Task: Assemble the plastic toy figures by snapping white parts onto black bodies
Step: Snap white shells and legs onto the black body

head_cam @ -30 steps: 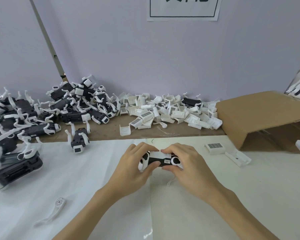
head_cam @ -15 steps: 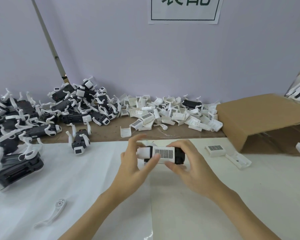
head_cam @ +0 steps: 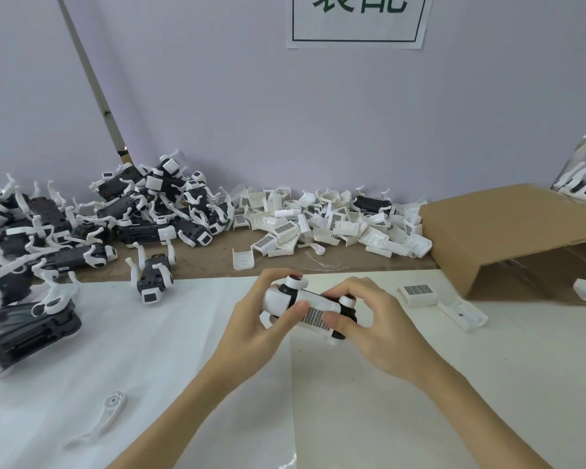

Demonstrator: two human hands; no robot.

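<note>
- Fingers point(head_cam: 296, 308) of both hands clamp the toy figure point(head_cam: 310, 308) just above the white table point(head_cam: 149, 333), near centre: your left hand point(head_cam: 251, 330) curls round its left end, thumb pressed on the white grille cover point(head_cam: 315, 316), while your right hand point(head_cam: 379, 326) pinches the right end by the round white joint point(head_cam: 347, 302).
- Largest on the bench, the cardboard box point(head_cam: 508, 231) lies open on its side at far right; leave it be.
- Far left, the heap of finished figures point(head_cam: 82, 231) shows the target look: white limbs on black bodies.
- Far centre, the pile of loose white parts point(head_cam: 325, 225) is your supply; another grille cover point(head_cam: 416, 292) lies right of your hands.
- For this step, judged from the grip: brace the black body with the right hand, line the cover's edges up squarely, then press evenly with the thumb so every clip seats and none bends.
- Smallest, a stray white limb point(head_cam: 99, 421) lies near left, well apart.
</note>
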